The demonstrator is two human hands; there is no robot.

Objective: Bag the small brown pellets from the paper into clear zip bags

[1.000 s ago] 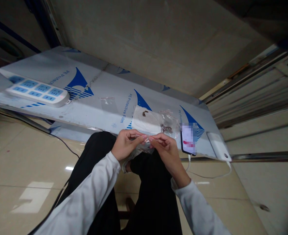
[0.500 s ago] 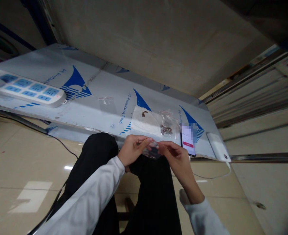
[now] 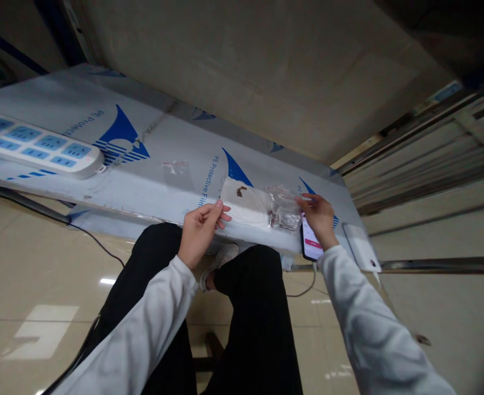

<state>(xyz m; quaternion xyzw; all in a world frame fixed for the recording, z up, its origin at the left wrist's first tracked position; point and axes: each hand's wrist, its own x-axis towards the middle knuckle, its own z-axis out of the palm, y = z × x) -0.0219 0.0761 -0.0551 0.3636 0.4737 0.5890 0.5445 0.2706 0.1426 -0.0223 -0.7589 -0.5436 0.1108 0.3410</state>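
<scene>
On the bench (image 3: 151, 189), the left hand (image 3: 198, 227), loosely parted and seemingly empty, could nudge the white sheet (image 3: 245, 213), dislodging its brown piece (image 3: 240, 191). Rightward, the right hand (image 3: 319, 216), grip unclear, meets the clear bag (image 3: 286, 215); snagging its edge might spill small parts.

1. Left hand (image 3: 201, 227): thumb (image 3: 214, 212) uppermost, fingers (image 3: 225, 216) loosely curled and pointing inward.
2. Right hand (image 3: 319, 216): back turned upward, fingertips (image 3: 299, 201) directed leftward, well apart from the left hand.
3. Left forearm (image 3: 151, 318): slanting forward and inward, sleeved to the wrist.
4. Right forearm (image 3: 365, 307): likewise sleeved, reaching farther forward.
5. Legs (image 3: 256, 307): between the forearms, knees parted.
</scene>
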